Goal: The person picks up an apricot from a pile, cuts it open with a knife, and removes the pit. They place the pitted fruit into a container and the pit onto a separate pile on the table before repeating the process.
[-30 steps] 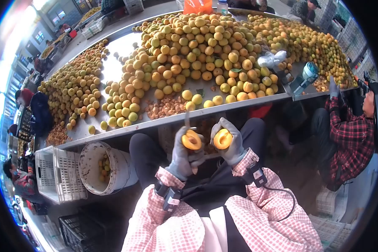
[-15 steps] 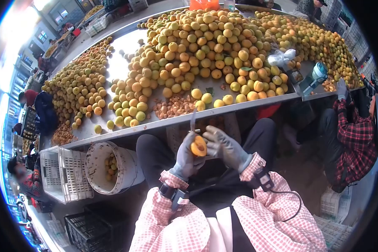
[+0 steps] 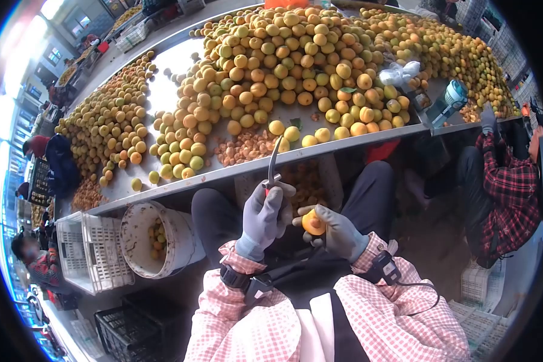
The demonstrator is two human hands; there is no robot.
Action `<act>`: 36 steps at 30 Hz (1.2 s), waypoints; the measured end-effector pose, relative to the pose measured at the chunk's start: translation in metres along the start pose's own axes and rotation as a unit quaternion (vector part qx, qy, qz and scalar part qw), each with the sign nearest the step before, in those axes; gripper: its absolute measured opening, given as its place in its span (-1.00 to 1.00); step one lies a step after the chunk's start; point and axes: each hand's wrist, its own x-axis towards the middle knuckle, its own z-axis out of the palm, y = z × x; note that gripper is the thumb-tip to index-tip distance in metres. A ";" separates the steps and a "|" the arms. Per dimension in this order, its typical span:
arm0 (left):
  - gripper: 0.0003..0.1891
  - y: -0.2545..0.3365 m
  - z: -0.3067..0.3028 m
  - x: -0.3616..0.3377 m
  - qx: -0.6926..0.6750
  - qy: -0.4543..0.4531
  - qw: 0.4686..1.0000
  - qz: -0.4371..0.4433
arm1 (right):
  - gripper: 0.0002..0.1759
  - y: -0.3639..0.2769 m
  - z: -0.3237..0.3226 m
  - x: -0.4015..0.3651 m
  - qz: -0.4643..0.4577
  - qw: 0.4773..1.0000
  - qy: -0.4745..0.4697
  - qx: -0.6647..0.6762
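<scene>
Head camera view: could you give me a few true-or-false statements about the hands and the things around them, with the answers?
1. The left hand holds a curved knife. True.
2. The right hand holds nothing. False: the right hand has a piece of fruit in its grip.
3. The white bucket contains some fruit. True.
4. The plastic bag is inside the bucket. False: the plastic bag is up on the table.
</scene>
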 end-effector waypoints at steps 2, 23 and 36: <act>-0.62 0.007 0.001 -0.005 -0.070 -0.034 0.996 -0.042 | -0.57 0.000 0.006 -0.009 0.002 0.998 -0.047 0.051; -0.56 -0.009 0.008 -0.016 -0.305 -0.146 0.940 -0.036 | -0.64 0.009 0.024 -0.026 0.068 0.990 -0.043 0.113; -0.60 -0.014 0.012 -0.014 -0.254 -0.059 0.965 -0.029 | -0.67 0.037 0.029 -0.016 -0.012 0.989 -0.049 -0.141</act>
